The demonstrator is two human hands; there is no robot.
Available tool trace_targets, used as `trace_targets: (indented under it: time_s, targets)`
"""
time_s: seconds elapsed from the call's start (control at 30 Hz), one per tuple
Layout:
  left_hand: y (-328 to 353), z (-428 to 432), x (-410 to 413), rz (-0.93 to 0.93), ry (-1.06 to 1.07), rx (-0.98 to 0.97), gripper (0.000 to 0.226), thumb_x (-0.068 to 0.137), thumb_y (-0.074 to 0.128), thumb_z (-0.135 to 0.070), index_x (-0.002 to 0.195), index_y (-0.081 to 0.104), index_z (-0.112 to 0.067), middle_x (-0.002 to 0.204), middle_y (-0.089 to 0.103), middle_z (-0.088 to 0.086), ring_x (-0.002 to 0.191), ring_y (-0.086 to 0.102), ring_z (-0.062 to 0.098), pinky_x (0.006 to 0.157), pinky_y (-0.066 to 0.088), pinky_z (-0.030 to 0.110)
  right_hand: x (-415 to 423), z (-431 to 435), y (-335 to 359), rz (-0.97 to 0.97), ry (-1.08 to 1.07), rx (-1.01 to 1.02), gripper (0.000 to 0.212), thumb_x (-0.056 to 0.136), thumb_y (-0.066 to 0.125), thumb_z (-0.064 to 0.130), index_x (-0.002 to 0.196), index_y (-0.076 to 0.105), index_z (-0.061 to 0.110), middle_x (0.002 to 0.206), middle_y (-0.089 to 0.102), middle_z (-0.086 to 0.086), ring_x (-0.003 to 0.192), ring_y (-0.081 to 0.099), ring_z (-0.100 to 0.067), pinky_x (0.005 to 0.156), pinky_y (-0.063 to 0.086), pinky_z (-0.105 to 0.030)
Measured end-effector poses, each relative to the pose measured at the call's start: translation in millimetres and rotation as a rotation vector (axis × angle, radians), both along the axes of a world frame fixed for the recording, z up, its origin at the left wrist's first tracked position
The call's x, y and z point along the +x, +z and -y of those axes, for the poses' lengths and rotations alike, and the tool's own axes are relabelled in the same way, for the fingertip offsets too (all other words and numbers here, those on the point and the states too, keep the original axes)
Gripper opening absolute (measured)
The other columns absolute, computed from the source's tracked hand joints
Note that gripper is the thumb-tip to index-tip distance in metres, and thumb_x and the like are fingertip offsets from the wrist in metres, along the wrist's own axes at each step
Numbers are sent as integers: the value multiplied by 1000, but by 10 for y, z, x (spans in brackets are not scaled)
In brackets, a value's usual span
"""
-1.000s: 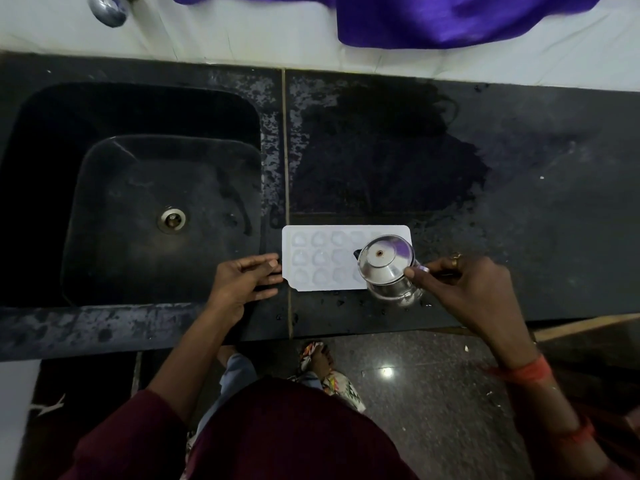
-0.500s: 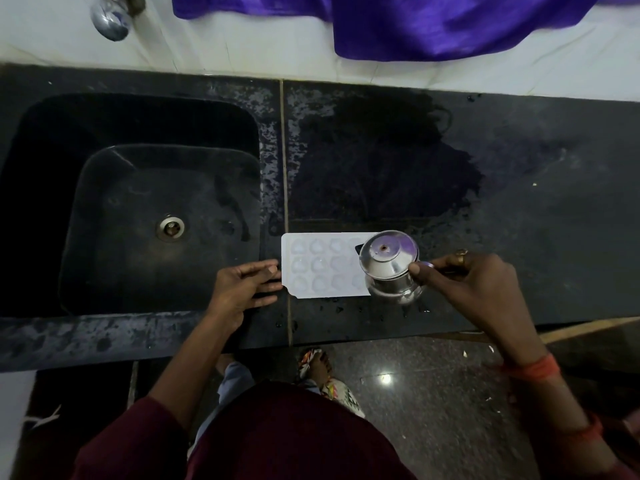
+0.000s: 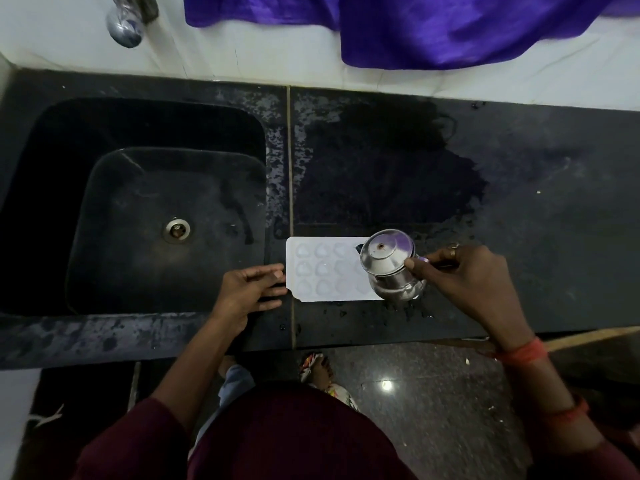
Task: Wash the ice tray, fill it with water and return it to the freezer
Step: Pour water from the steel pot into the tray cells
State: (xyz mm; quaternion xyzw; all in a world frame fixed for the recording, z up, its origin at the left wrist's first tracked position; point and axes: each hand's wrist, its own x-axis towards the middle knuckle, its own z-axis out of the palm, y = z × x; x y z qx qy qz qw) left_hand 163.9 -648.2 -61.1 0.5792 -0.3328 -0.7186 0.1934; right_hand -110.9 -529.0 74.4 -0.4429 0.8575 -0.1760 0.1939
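Observation:
A white ice tray [image 3: 323,270] with heart-shaped cells lies flat on the black counter [image 3: 519,209], just right of the sink. My left hand [image 3: 247,291] rests on the counter with straight fingers touching the tray's left edge. My right hand [image 3: 465,280] grips the handle of a small lidded steel jug [image 3: 389,263], thumb on its rim. The jug hangs tilted over the tray's right end and hides the cells there. Several cells glisten as if they hold water.
A black sink [image 3: 83,216] with a round drain [image 3: 177,230] lies to the left, a steel tap [image 3: 125,19] above it. Purple cloth [image 3: 433,26] hangs over the white wall at the back. Water drops dot the counter's front edge. My foot shows on the floor below.
The jug and my right hand have shifted slightly along the tray's right end. My left hand stays at the tray's left edge. The camera has tipped a little.

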Motion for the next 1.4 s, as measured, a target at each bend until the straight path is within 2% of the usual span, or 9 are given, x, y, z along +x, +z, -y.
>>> trace_targets:
  time_s: [0.17,0.63,0.9,1.0,1.1,1.2,1.4]
  targets:
    - [21,-6,-5,-9,5,-4,17,93,67,-10,109,72,-8,89,77,5,70,75,12,55,58,23,-13,17,-3,-13,3,4,27,78,76,50,82,79,24,64,65,11,59,53,12,58,38,-1]
    - [49,-2,-22,1,15,14,17,92,69,-10,108,73,-8,91,78,6,72,75,15,63,62,28,-37,42,-19,-7,17,-9,24,78,78,46,79,78,22,72,74,4,59,52,13,61,38,1]
    - [34,-6,-20,-5,17,19,18,93,68,-10,109,72,-8,87,78,3,70,75,13,63,61,25,-44,61,-30,1,33,-17,24,78,78,46,80,79,22,63,64,12,58,52,14,60,38,1]
    - [20,2,-20,-2,22,15,18,92,68,-10,110,73,-7,93,78,5,71,75,14,64,61,24,-34,69,-20,0,41,-30,22,77,78,47,77,78,25,64,66,14,59,52,15,60,38,0]
    - [16,0,-21,-6,24,13,16,92,68,-10,107,73,-8,93,78,6,70,75,13,64,60,24,-35,67,0,37,15,-42,20,77,76,51,74,77,31,65,67,19,60,58,15,60,39,-2]
    - [17,0,-25,-15,23,12,16,92,67,-9,107,72,-9,86,78,2,69,75,12,64,60,23,-35,75,16,118,-14,-81,21,77,76,51,73,78,30,65,71,18,69,63,16,64,42,-3]
    - [32,-10,-23,-26,23,9,16,92,68,-8,107,72,-9,83,78,0,69,75,10,67,59,24,48,137,12,144,12,-93,18,77,78,46,71,78,29,64,70,19,68,63,14,60,41,-3]
